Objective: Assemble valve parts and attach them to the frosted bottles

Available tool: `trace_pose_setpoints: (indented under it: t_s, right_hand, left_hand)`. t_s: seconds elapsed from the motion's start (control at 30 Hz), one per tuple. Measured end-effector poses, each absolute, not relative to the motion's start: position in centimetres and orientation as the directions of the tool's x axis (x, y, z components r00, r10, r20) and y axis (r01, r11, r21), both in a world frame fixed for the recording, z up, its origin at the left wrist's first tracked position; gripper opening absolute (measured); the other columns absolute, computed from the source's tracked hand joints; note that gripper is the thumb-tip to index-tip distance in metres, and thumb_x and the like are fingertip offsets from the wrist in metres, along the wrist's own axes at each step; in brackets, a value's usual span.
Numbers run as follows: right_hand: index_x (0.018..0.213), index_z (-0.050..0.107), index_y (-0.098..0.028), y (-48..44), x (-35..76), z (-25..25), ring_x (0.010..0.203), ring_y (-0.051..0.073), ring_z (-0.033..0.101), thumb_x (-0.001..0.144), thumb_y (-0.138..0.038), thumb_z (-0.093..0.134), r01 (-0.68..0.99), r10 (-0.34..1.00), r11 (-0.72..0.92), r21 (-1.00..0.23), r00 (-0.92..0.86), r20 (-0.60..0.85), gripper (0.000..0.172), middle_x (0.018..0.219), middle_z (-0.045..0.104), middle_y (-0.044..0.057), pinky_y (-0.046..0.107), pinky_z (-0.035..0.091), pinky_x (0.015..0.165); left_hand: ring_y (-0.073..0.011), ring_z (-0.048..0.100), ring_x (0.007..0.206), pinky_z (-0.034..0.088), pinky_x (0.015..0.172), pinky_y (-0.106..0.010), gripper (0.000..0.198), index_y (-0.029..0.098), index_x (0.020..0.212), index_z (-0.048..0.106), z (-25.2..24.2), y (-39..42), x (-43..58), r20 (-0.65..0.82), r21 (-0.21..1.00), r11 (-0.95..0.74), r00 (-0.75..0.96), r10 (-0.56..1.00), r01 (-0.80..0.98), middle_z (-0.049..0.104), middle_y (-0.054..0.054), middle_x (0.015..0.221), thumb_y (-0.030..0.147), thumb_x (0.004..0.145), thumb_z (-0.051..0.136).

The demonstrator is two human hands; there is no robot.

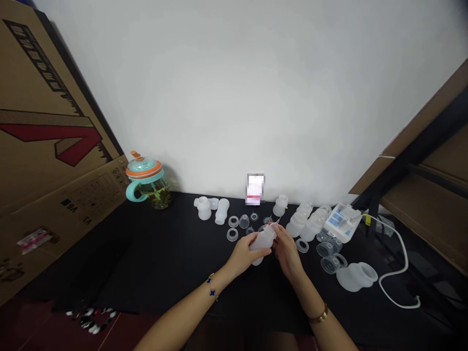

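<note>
A frosted white baby bottle (262, 239) is tilted in front of me, its neck toward the right. My left hand (242, 252) is wrapped round the bottle's body. At the neck, the fingers of my right hand (288, 247) are closed on a small clear piece with a thin tip; its exact kind is partly hidden. Just beyond my hands lie loose white collar rings (232, 235), a clear dome cap (244, 222) and small round discs with thin stems (254, 216). Another white ring (302, 245) lies right of my right hand.
More frosted bottles (222, 211) stand and lie at the back left and right. A wide white bottle (356, 276) and clear caps (330, 263) lie right, near a white box (343, 222) with a cable. A tea jug (148, 183) and cartons (54, 146) flank the black table.
</note>
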State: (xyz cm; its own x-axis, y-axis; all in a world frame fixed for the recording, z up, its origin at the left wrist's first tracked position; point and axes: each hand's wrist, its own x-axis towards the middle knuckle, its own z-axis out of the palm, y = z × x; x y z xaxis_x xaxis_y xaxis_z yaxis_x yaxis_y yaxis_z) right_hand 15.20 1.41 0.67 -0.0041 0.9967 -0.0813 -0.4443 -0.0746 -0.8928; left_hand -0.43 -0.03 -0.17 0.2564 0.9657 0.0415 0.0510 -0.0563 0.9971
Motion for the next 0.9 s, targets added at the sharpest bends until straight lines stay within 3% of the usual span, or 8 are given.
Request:
trace_pose_setpoints:
  t_s: [0.3,0.7,0.9]
  right_hand:
    - [0.097,0.076,-0.024,1.38,15.30,0.56,0.099,0.026,0.064,0.077,-0.048,0.079,-0.430,0.997,-0.070,-0.900,-0.004,-0.076,0.031,0.105,0.074,0.006,0.034,0.050,0.079]
    - [0.096,0.078,-0.025,1.49,15.25,0.11,0.114,0.031,0.061,0.081,-0.051,0.072,-0.472,0.999,-0.047,-0.880,-0.008,-0.049,0.030,0.109,0.075,0.006,0.040,0.048,0.090]
    - [0.096,0.078,-0.025,1.48,15.37,0.27,0.111,0.030,0.062,0.081,-0.046,0.074,-0.463,0.999,-0.049,-0.885,-0.021,-0.044,0.027,0.111,0.075,0.006,0.038,0.048,0.088]
  left_hand:
    - [-0.0253,0.065,0.092,0.047,0.080,-0.032,0.047,0.018,0.114,0.071,0.24,-0.41,-0.43,0.087,0.984,-0.119,0.228,0.970,0.133,0.074,-0.005,0.102,0.039,0.074,0.079]
    - [-0.0256,0.066,0.093,0.047,0.081,-0.032,0.046,0.015,0.112,0.069,-0.18,-0.15,-0.23,0.030,0.999,-0.026,0.267,0.963,-0.020,0.074,-0.007,0.101,0.035,0.072,0.081]
    - [-0.0250,0.066,0.092,0.047,0.080,-0.031,0.047,0.014,0.111,0.069,-0.24,-0.16,-0.23,0.038,0.998,-0.021,0.281,0.959,-0.064,0.073,-0.007,0.099,0.036,0.072,0.082]
